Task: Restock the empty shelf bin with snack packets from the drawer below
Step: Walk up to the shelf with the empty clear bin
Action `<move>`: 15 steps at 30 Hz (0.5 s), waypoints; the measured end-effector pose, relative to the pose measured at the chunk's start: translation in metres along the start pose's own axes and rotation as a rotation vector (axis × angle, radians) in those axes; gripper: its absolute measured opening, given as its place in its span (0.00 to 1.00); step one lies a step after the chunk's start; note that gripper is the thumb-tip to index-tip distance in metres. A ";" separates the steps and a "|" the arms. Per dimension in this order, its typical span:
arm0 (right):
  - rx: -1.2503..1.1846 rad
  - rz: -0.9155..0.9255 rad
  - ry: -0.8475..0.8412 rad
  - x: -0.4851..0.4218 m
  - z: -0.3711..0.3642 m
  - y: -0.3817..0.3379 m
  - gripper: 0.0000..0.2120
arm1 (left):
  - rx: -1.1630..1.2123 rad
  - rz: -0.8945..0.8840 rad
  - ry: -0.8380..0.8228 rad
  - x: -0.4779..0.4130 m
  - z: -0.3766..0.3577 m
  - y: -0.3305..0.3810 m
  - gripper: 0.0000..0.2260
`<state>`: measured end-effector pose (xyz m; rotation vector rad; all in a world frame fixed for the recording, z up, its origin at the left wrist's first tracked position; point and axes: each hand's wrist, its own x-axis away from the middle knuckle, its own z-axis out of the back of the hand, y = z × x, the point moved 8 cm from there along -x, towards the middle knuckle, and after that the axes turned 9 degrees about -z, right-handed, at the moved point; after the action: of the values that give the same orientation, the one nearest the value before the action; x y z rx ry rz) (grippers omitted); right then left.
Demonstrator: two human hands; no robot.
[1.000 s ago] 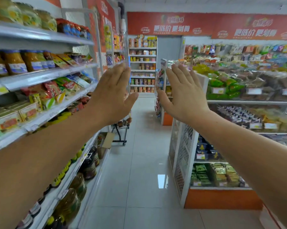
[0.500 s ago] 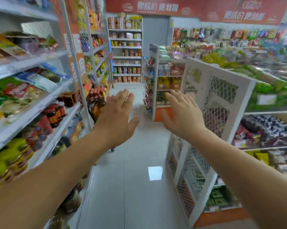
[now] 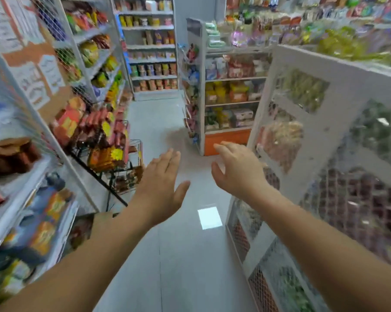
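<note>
Snack packets meant for the restock cannot be picked out. Neither a drawer nor an empty bin can be told apart in the blurred shelving, so where they lie is not shown. They may sit on the far side of the mesh panel (image 3: 352, 79), where bagged goods (image 3: 282, 140) show through the wire, but that is a guess.

Both hands are held out over the floor (image 3: 190, 255), to the left of the mesh panel, and hold nothing. The left hand (image 3: 160, 188) is flat, palm down, with the fingers straight and close together and the thumb spread wide. The right hand (image 3: 237, 172) is nearer the mesh panel, just beside its edge without clearly touching it, with the fingers loosely bent and a little apart. A basket stand (image 3: 122, 158) of red and yellow packs stands across the aisle from the mesh panel, well apart from either hand.

Going by goods of this kind, the packets should be light, soft and crinkly. Their slick film would slide under a loose grip, and the contents would crush if squeezed. A sensible hold is a pinch on the sealed top edge. A flat stack of several could also be taken between palm and fingers at the sides, not round the puffed middle. The step in hand looks like the approach, and no part of the restock appears done yet.
</note>
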<state>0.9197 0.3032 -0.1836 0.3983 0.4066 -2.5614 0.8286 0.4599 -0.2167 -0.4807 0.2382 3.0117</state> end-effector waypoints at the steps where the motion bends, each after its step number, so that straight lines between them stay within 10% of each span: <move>1: -0.002 -0.005 -0.022 -0.027 -0.015 0.003 0.25 | -0.004 0.002 -0.004 -0.021 -0.007 -0.013 0.35; 15: 0.019 -0.289 -0.090 -0.386 -0.229 0.114 0.27 | 0.066 -0.205 -0.013 -0.402 -0.164 -0.232 0.34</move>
<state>1.3444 0.4602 -0.2794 0.2438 0.4344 -2.8523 1.2834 0.6386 -0.2763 -0.4504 0.2691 2.7972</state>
